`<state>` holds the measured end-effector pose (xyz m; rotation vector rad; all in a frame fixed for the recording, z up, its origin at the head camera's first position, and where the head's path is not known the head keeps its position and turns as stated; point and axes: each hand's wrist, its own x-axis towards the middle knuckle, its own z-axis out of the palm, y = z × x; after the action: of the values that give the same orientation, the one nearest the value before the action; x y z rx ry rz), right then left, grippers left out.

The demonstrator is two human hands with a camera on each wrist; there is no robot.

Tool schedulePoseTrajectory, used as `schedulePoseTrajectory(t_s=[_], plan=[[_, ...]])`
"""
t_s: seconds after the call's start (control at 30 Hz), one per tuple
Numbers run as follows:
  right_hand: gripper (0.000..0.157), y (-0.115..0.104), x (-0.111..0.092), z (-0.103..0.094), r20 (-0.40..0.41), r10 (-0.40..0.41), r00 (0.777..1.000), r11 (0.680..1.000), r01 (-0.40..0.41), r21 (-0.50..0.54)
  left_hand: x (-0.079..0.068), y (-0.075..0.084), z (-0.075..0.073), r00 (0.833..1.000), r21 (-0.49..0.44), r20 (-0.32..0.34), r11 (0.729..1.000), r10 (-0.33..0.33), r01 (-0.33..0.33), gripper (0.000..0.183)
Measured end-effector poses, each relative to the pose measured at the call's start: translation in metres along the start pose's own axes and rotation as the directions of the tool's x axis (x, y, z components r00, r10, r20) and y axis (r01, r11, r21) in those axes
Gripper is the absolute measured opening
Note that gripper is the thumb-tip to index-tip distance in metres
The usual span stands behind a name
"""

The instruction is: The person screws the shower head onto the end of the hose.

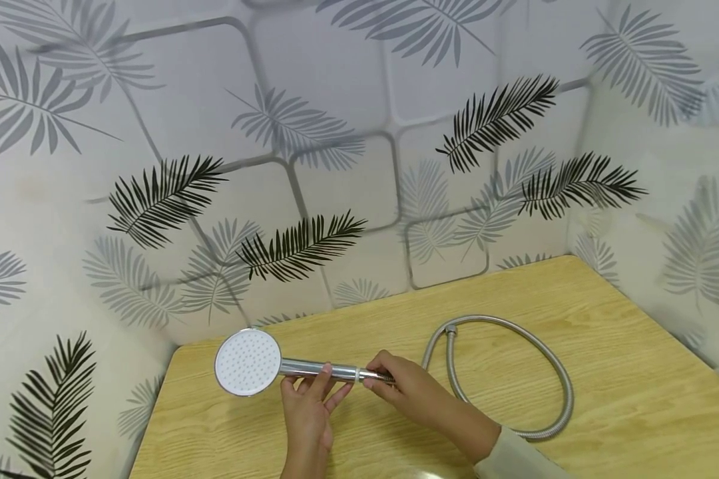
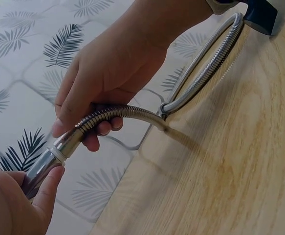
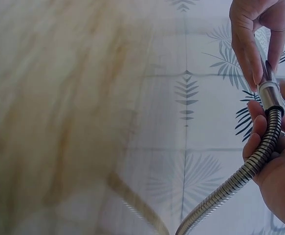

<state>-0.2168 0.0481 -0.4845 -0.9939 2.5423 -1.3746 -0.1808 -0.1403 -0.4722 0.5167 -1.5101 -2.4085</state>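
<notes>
A chrome shower head (image 1: 248, 362) with a round white spray face is held up over the wooden table, its face toward the head camera. My left hand (image 1: 309, 411) grips the chrome handle (image 1: 299, 367) near its lower end. At that end my right hand (image 1: 409, 387) pinches the metal connector of the shower hose (image 2: 114, 112). A pale ring (image 2: 57, 154) shows where connector and handle meet. In the right wrist view the connector (image 3: 269, 95) lies in line with the handle, the ribbed hose (image 3: 245, 171) curving down from it.
The rest of the flexible hose (image 1: 566, 389) lies looped on the table (image 1: 629, 372) to the right, its free end nut (image 1: 451, 329) at the back of the loop. Behind the table rises a leaf-patterned wall (image 1: 347, 86).
</notes>
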Motion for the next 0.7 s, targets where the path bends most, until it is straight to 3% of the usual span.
schedulePoseTrajectory(t_s=[0.3, 0.7], plan=[[0.019, -0.0018, 0.0005, -0.0002, -0.009, -0.011, 1.0, 1.0, 0.011, -0.028, 0.0009, 0.0011, -0.0008, 1.0, -0.006, 0.001, 1.0, 0.001, -0.001, 0.05], [0.029, -0.0007, 0.0001, -0.0002, 0.01, -0.007, 1.0, 0.999, 0.008, -0.042, -0.0012, 0.0019, -0.0019, 1.0, 0.008, 0.003, 1.0, -0.005, 0.005, 0.052]])
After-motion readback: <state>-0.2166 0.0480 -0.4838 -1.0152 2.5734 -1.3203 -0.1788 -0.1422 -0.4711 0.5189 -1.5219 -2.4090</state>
